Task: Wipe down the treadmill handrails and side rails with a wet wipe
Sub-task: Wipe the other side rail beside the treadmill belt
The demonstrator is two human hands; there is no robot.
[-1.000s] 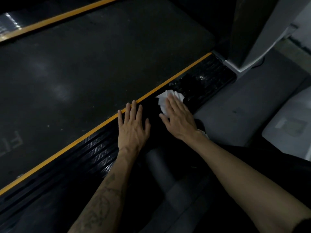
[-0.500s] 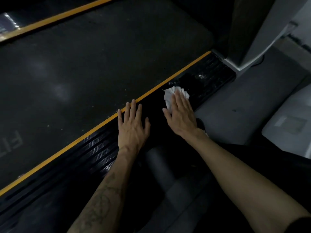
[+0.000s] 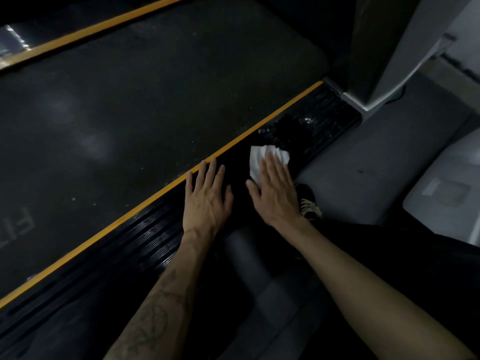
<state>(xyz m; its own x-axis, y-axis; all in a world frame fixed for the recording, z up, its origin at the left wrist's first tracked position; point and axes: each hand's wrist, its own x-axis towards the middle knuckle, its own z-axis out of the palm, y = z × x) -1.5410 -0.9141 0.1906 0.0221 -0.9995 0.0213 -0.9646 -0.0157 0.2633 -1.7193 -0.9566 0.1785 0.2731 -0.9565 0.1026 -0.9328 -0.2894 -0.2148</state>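
Note:
A black ribbed side rail (image 3: 145, 235) with a yellow edge stripe runs diagonally beside the dark treadmill belt (image 3: 145, 105). My right hand (image 3: 275, 193) lies flat with straight fingers on a crumpled white wet wipe (image 3: 259, 155), pressing it onto the rail. Most of the wipe sticks out beyond my fingertips. My left hand (image 3: 206, 198) rests flat on the rail just to the left, fingers spread, touching nothing else. A wet, shiny patch (image 3: 306, 123) shows on the rail ahead of the wipe.
A grey upright post (image 3: 384, 48) rises at the rail's far end. Grey floor (image 3: 363, 162) lies to the right of the treadmill, with a pale base (image 3: 446, 193) at the right edge. A dark shoe (image 3: 309, 201) shows under my right wrist. A second yellow stripe (image 3: 85, 35) borders the belt's far side.
My right hand slid the wipe forward along the rail and has now drawn it slightly back. My left hand has stayed in place.

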